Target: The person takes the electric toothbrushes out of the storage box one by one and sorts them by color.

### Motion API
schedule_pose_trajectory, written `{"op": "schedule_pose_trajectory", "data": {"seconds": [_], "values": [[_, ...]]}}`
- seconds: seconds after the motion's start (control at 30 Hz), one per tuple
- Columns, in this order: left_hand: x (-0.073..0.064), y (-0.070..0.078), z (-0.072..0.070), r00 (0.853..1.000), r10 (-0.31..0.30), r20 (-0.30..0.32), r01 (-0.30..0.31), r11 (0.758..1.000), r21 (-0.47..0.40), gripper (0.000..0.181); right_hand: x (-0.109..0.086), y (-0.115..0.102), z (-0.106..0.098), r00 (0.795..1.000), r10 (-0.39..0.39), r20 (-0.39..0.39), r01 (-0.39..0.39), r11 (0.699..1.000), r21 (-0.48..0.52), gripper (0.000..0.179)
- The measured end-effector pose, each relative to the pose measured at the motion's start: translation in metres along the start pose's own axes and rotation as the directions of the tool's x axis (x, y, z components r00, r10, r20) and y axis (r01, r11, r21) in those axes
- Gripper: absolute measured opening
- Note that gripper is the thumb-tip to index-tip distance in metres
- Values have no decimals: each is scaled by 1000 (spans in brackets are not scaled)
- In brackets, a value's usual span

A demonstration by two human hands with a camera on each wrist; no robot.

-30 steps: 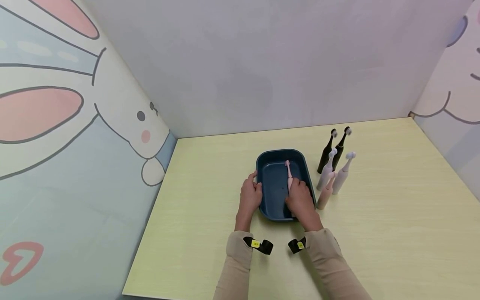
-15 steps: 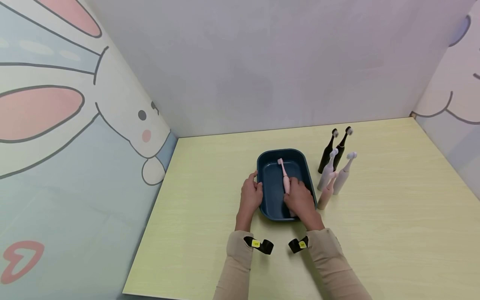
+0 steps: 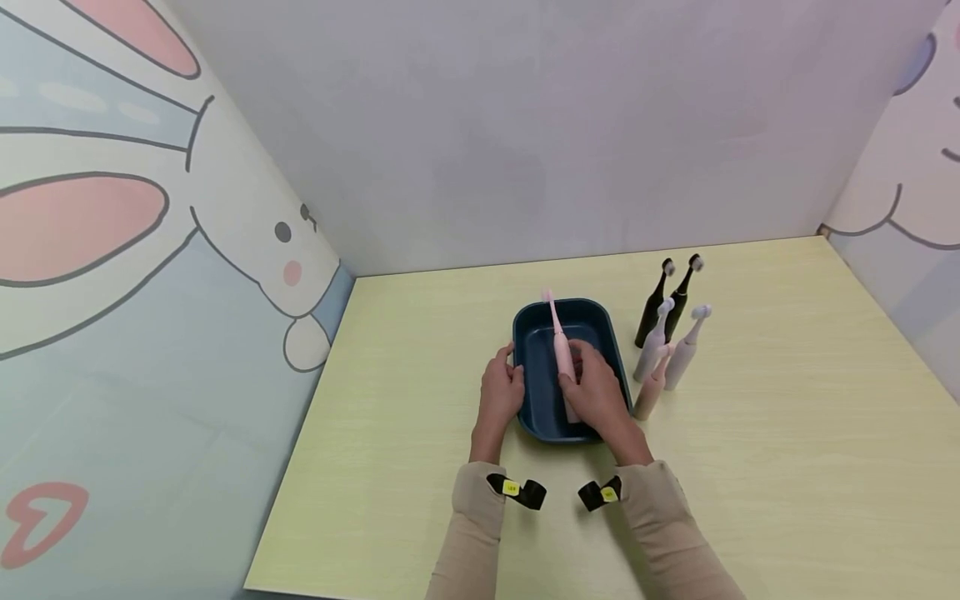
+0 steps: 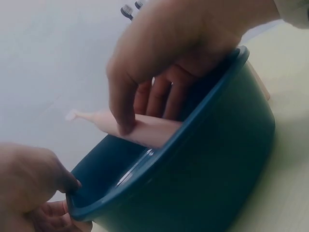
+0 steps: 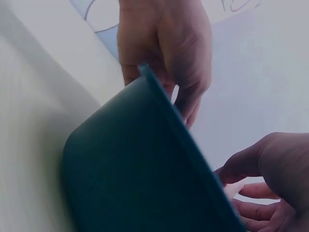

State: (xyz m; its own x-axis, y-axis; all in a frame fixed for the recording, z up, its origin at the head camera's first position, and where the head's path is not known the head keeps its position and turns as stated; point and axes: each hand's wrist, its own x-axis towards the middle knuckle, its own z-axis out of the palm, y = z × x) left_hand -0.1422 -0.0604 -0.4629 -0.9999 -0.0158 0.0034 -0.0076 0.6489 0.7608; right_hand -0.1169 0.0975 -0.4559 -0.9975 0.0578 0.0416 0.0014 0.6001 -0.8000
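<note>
A pink electric toothbrush (image 3: 564, 350) is tilted over the dark blue plastic basin (image 3: 537, 417), its brush head reaching past the far rim. My right hand (image 3: 597, 390) grips its handle, thumb on the near side and fingers behind, as the left wrist view shows of the toothbrush (image 4: 149, 129). At the basin's left side, my left hand (image 3: 501, 387) pinches the rim, thumb inside and fingers outside. The right wrist view has the basin wall (image 5: 130, 159) hiding most of the toothbrush.
Right of the basin several electric toothbrushes stand upright: a black pair (image 3: 651, 312), a pale lilac pair (image 3: 682, 360) and a pink one (image 3: 651, 392). A grey wall (image 3: 525, 150) rises behind the table (image 3: 405, 400), and a rabbit-painted wall (image 3: 135, 400) borders its left.
My right hand has raised the pink toothbrush from low inside the basin. Its head has swung left and up beyond the far rim. The left hand has stayed on the rim.
</note>
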Motion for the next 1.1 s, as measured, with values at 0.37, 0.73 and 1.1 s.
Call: {"op": "schedule_pose_trajectory", "data": {"seconds": [0.37,0.73,1.1], "values": [[-1,2,0,1000,15,-6,-15,1000,13,42,-10,-12,-8,993,-89,-79,97,991,96,54],[-1,2,0,999,49,-13,-48,998,34,41,-25,-19,-12,963,-182,-197,217,960,178,51],[-2,3,0,1000,30,-1,-30,998,48,42,-42,-25,-20,947,-211,-242,270,932,243,53]]}}
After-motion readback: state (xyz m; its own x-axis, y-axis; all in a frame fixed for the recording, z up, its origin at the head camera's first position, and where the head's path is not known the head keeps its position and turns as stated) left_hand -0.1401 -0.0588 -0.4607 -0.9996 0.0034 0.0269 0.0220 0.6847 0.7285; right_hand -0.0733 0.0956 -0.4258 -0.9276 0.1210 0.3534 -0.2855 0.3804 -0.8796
